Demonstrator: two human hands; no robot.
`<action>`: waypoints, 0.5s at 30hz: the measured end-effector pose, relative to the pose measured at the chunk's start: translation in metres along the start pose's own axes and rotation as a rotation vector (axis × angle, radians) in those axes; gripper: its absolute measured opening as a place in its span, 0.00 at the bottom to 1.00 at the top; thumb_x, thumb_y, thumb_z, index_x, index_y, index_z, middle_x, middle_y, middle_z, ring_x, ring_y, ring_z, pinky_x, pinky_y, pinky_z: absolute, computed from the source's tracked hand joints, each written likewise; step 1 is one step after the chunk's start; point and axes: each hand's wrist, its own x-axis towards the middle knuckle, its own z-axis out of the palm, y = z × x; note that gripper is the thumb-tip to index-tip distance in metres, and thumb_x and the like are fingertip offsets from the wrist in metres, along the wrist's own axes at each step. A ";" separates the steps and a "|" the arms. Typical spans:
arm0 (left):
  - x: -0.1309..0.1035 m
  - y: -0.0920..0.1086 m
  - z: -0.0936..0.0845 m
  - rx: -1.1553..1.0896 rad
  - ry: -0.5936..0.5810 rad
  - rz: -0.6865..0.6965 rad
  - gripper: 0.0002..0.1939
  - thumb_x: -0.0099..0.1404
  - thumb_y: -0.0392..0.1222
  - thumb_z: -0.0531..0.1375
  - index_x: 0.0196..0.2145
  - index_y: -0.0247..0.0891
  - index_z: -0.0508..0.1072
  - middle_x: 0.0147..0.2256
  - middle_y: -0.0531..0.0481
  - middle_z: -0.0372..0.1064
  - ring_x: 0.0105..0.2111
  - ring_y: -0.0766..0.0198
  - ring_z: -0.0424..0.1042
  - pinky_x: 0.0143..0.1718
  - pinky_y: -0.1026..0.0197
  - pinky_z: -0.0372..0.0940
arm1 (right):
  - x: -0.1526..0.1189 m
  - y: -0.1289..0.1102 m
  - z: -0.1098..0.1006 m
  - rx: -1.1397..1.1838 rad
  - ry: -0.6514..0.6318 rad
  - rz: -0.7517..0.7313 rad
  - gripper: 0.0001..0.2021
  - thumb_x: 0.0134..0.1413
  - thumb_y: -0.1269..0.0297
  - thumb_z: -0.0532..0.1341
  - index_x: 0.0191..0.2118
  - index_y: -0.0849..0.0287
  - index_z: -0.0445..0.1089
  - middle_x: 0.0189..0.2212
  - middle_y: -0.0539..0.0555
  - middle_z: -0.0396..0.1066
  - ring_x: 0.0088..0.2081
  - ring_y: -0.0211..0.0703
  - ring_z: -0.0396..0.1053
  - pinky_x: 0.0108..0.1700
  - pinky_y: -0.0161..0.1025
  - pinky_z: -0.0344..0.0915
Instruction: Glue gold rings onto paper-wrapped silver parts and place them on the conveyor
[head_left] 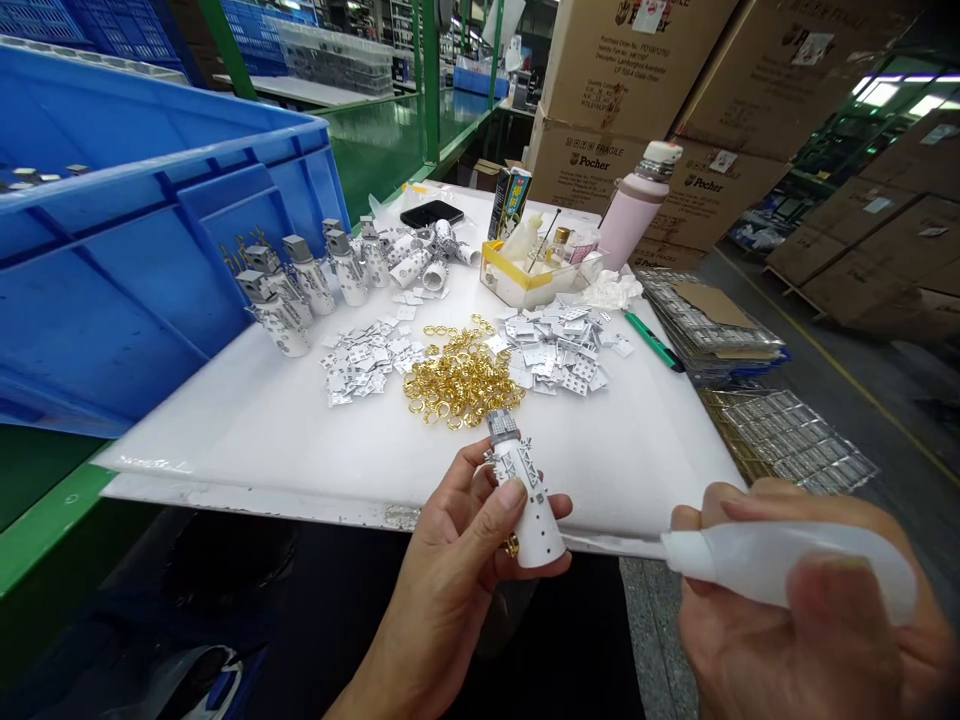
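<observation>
My left hand (469,540) is wrapped round a white cylindrical part (534,510) with a grey top and grey lattice details, held over the table's front edge. A gold ring (511,545) shows by the fingers. At the right, my right hand (810,620) grips a translucent white squeeze bottle (787,565), its nozzle end pointing left. Beyond the hands lie a heap of gold rings (461,380), small white plates (367,360) on the left and more white plates (566,350) on the right.
Finished-looking cylinders (349,270) stand beside a blue crate (187,240). Behind are a phone (431,214), a yellow-edged tray (517,285) with small bottles, and a pink bottle (634,215). A green pen-like tool (654,342) lies at the right edge of the white table (300,450).
</observation>
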 end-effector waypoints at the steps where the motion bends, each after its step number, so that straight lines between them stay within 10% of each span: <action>1: 0.000 0.000 0.000 -0.003 0.000 0.000 0.17 0.65 0.42 0.60 0.52 0.45 0.68 0.41 0.49 0.67 0.45 0.53 0.74 0.32 0.61 0.74 | 0.000 0.000 -0.002 0.015 -0.017 -0.006 0.08 0.49 0.60 0.66 0.28 0.61 0.75 0.23 0.51 0.69 0.24 0.42 0.67 0.20 0.38 0.60; 15: -0.001 0.000 0.002 -0.016 0.007 -0.013 0.17 0.64 0.41 0.61 0.51 0.45 0.69 0.40 0.49 0.68 0.44 0.54 0.75 0.32 0.61 0.74 | -0.005 -0.002 0.001 -0.114 0.031 0.019 0.10 0.47 0.59 0.67 0.25 0.61 0.74 0.23 0.51 0.70 0.24 0.43 0.67 0.25 0.39 0.58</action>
